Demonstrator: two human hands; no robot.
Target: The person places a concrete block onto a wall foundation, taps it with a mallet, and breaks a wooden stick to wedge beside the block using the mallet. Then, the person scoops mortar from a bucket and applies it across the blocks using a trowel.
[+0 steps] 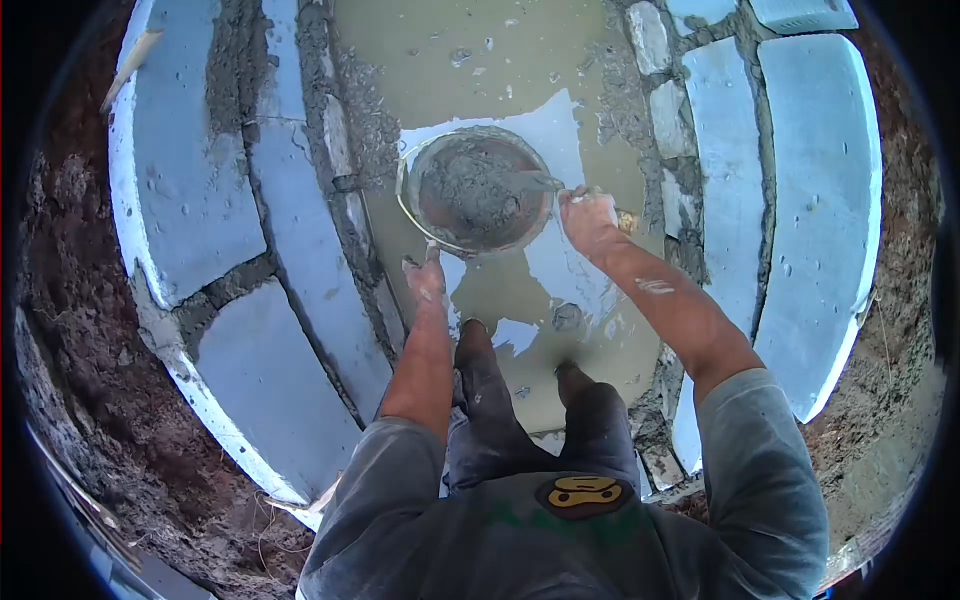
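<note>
A round bucket (537,228) holds wet grey mortar (470,190), and a thin wire handle (402,190) curves around its left side. My left hand (426,278) is at the bucket's near-left edge, its fingers closed on the wire handle, with the thumb a little apart. In my right hand (590,218) is a trowel, gripped to the right of the bucket. The trowel's mortar-coated blade (535,182) reaches over the rim into the mortar. Its yellowish handle end (627,220) sticks out behind my fist. Both hands carry grey smears.
Pale block walls with mortar joints stand on the left (290,220) and right (820,200). Between them lies murky water (450,50), where my legs stand. Rough brown soil (80,330) borders the walls. A wooden piece (132,68) lies on the upper left wall.
</note>
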